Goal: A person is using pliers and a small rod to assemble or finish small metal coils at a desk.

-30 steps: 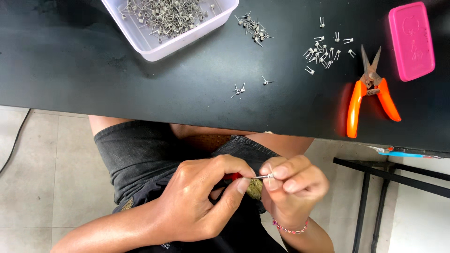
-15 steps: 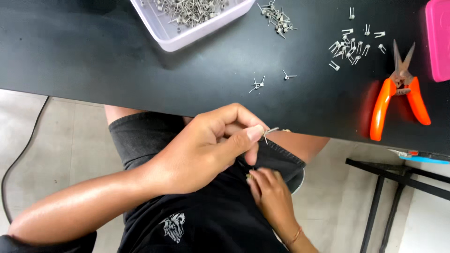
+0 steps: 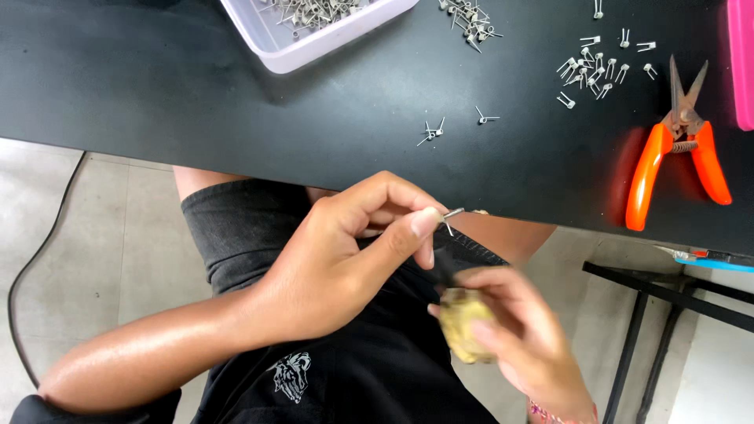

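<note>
My left hand [image 3: 345, 251] is over my lap, just below the black table's edge. Its thumb and forefinger pinch a small metal spring piece [image 3: 451, 217]. Lower right, my right hand [image 3: 514, 338] is blurred and grips a yellowish lump [image 3: 462, 326], like a wad of cloth or sponge. The two hands are apart, with the spring piece a little above the lump.
On the black table [image 3: 196, 94] stand a white tray [image 3: 314, 35] of metal pieces, several loose piles of small springs [image 3: 597, 67], two stray ones [image 3: 432, 132] near the edge, orange-handled snips [image 3: 677, 145] and a pink box [image 3: 742, 63]. A black frame [image 3: 667, 298] stands at right.
My right hand let go of the spring piece, dropped to my lap and came up with the yellowish lump. My left hand keeps the piece pinched, raised near the table edge.
</note>
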